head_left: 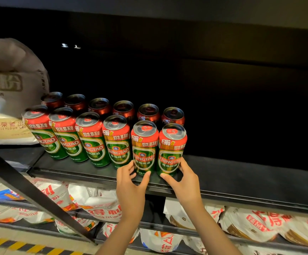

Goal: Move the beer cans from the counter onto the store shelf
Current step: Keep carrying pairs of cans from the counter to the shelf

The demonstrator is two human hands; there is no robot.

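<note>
Two rows of red-and-green beer cans stand upright on the black store shelf point(241, 183), several in each row. My left hand point(131, 183) curls its thumb and fingers round the base of the fifth front can point(144, 146). My right hand point(183, 179) grips the base of the sixth, rightmost front can point(171, 150). Both cans rest on the shelf near its front edge. The back row point(123, 108) sits in shadow behind them.
A large flour sack point(11, 85) lies on the shelf left of the cans. Bagged goods point(260, 225) fill the lower shelves. A black diagonal bar point(29, 194) crosses the lower left. The shelf right of the cans is dark and bare.
</note>
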